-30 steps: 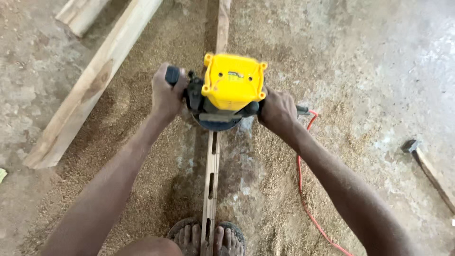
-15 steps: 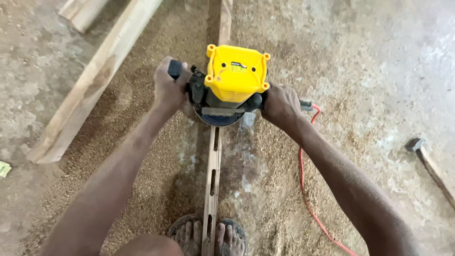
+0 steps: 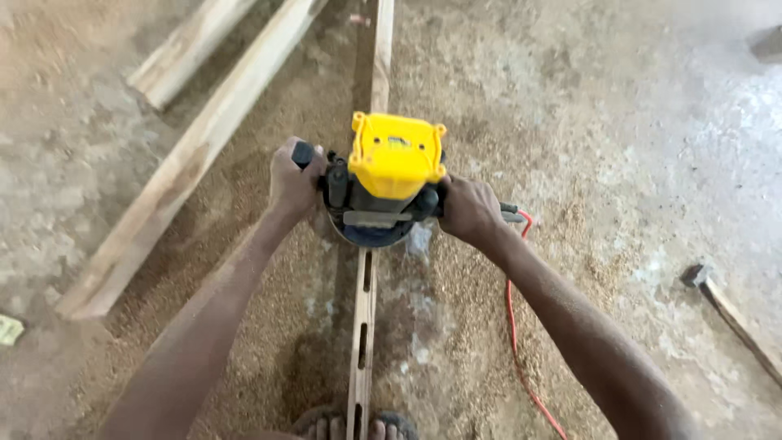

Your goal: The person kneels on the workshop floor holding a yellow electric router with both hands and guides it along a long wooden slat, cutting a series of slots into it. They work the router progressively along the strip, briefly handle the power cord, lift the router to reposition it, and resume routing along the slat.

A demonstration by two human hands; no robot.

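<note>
A yellow-topped power router [image 3: 394,167] sits on a narrow wooden strip [image 3: 363,318] that runs away from me along the floor. My left hand [image 3: 292,181] grips the router's left handle and my right hand [image 3: 467,210] grips its right handle. The strip shows several dark slots cut into it between the router and my feet [image 3: 352,425], which stand on its near end. Beyond the router the strip [image 3: 381,57] runs on uncut.
Sawdust covers the concrete floor around the strip. A red power cord [image 3: 513,326] trails from the router along my right arm. Two wooden beams [image 3: 187,155] lie at the left. A hammer [image 3: 717,297] lies at the right.
The router and both hands have shifted slightly forward along the strip, away from my feet; more slotted strip shows behind it.
</note>
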